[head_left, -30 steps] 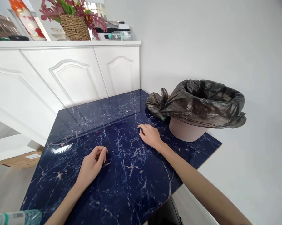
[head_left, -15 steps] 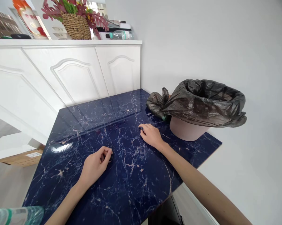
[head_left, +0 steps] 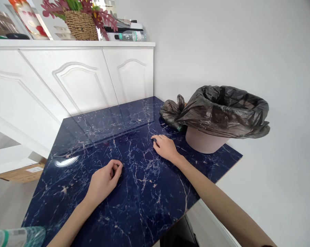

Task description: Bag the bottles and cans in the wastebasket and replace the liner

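My left hand [head_left: 104, 180] rests on its side on the dark blue marbled table [head_left: 134, 212]. Its fingers are curled and the thumb tip meets the fingertips, with nothing visible inside the loop. Farther right, my right hand [head_left: 165, 146] lies palm down on the same surface, its fingers loosely bent and the thumb a little apart, holding nothing that shows. Just beyond that hand stands a pinkish bin [head_left: 205, 140] lined with a black plastic bag [head_left: 221, 118], which folds over the rim. A knotted bulge of the bag hangs on its left side.
At the lower left corner a clear plastic bottle [head_left: 18, 236] lies partly in view. Behind the table runs a white cabinet [head_left: 80, 80], with a woven basket of leaves [head_left: 81, 25] and another bottle [head_left: 131, 36] on top. A cardboard box [head_left: 21, 173] sits on the floor, left.
The view has shifted slightly, so the cabinet and table appear a little higher and to the left. Both hands keep their places and poses on the table.
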Available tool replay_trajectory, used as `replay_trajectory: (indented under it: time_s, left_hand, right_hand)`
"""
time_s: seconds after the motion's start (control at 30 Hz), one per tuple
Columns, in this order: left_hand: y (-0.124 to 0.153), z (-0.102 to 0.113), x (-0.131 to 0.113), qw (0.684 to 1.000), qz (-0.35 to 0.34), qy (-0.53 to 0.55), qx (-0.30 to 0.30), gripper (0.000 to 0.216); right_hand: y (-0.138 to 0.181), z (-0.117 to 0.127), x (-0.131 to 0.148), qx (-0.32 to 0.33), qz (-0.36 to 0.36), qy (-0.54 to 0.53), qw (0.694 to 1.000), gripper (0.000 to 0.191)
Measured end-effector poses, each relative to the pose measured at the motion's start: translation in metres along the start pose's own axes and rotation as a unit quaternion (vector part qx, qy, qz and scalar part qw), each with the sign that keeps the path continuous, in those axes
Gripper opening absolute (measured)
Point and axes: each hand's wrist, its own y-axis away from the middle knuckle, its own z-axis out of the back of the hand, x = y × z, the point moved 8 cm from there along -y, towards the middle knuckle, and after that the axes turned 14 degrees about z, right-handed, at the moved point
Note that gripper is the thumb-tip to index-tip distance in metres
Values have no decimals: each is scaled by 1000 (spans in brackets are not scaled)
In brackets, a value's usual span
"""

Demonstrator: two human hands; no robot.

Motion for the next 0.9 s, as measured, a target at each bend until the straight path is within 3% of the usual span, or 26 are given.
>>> replay_trajectory:
  time_s: [0.9]
  left_hand:
    - [3, 0, -6, 1000, -25, -10, -3, 40]
  right_hand:
    - [3, 5, -7, -44, -30, -49, 997, 30]
